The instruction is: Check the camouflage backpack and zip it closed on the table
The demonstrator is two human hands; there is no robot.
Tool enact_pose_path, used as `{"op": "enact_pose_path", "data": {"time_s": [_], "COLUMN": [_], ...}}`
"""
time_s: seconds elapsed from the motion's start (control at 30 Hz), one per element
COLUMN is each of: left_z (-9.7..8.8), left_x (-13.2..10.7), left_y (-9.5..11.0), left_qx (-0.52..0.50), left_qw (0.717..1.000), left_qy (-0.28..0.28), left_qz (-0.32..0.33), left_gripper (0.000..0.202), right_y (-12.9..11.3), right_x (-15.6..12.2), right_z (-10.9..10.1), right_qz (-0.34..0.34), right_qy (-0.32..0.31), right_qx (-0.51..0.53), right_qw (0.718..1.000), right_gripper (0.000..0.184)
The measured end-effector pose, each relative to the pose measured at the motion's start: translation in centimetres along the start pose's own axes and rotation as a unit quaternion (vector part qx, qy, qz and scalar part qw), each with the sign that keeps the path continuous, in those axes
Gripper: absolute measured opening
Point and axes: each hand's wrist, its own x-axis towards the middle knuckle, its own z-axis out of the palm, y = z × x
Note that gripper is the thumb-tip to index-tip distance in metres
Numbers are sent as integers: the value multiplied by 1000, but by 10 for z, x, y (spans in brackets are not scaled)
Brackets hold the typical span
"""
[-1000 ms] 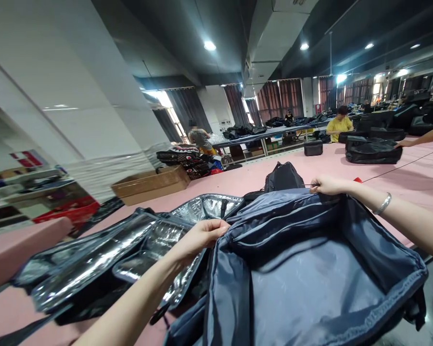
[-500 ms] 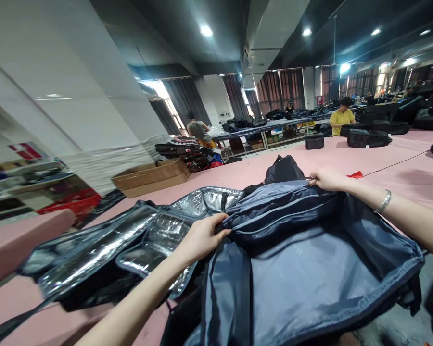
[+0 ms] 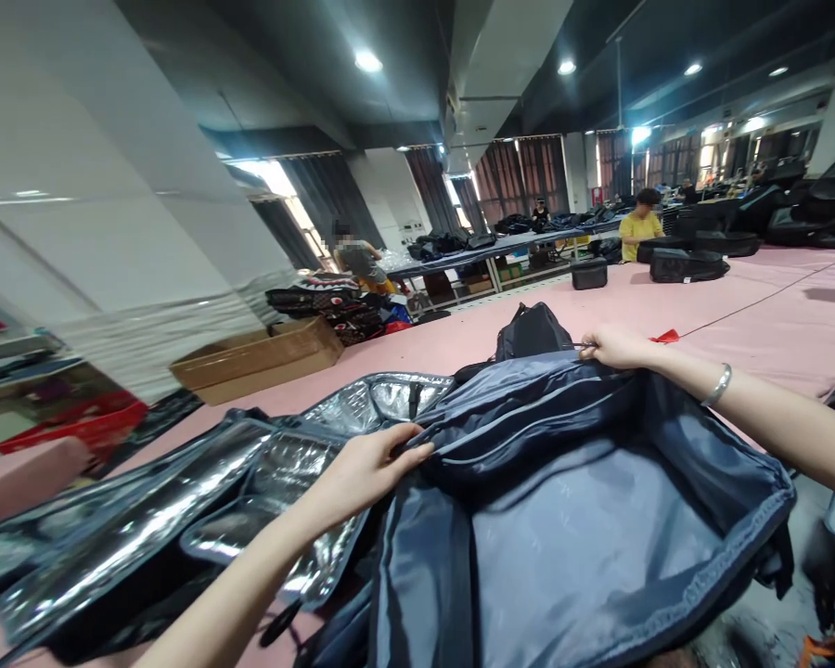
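A large dark bag point(image 3: 591, 547) with a grey-blue lining lies spread open in front of me, its inside facing up. My left hand point(image 3: 379, 461) pinches the fabric at the left end of the bag's far edge, thumb against fingers. At the right end of that same edge, my right hand point(image 3: 616, 347) is closed on a thin dark strip, perhaps binding or a zipper pull. Between the two hands the edge is stretched, with pale piping lines below it. Left of the bag lie silver foil-lined pieces point(image 3: 160, 501), partly under my left forearm.
Beyond the bag, a small black bag point(image 3: 533, 331) stands on the pink table point(image 3: 452, 339). A cardboard box point(image 3: 257, 357) sits at the left near stacked patterned bags point(image 3: 327, 306). More black bags point(image 3: 688, 264) lie at the far right, by a person in yellow point(image 3: 640, 227).
The view has turned slightly to the right, so the surroundings sit further left. Both hands keep their hold on the bag's far edge; the left thumb and fingers have shifted a little.
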Motion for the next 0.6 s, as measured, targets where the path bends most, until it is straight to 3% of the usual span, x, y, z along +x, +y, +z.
{"op": "enact_pose_path", "data": {"time_s": [0.1, 0.17, 0.3, 0.37, 0.47, 0.6], "left_z": [-11, -14, -6, 3, 12, 16], "left_x": [9, 18, 43, 59, 79, 96], "left_y": [14, 35, 86, 102, 108, 95], "left_qx": [13, 23, 10, -8, -57, -116], "left_qw": [994, 988, 987, 986, 989, 984], "left_qy": [102, 133, 41, 28, 8, -52], "left_qz": [21, 71, 152, 163, 139, 128], "left_gripper": [58, 54, 50, 46, 39, 43], "right_y": [-3, -6, -9, -8, -6, -4], "right_x": [-2, -3, -8, -12, -16, -19], "right_z": [-6, -10, -13, -12, -9, -6], "right_qz": [9, 12, 21, 23, 15, 4], "right_qy": [-35, -50, -52, -46, -36, -23], "right_qx": [36, 51, 68, 74, 78, 84], "right_qw": [999, 997, 996, 996, 996, 996], "right_gripper": [22, 22, 23, 23, 23, 23]}}
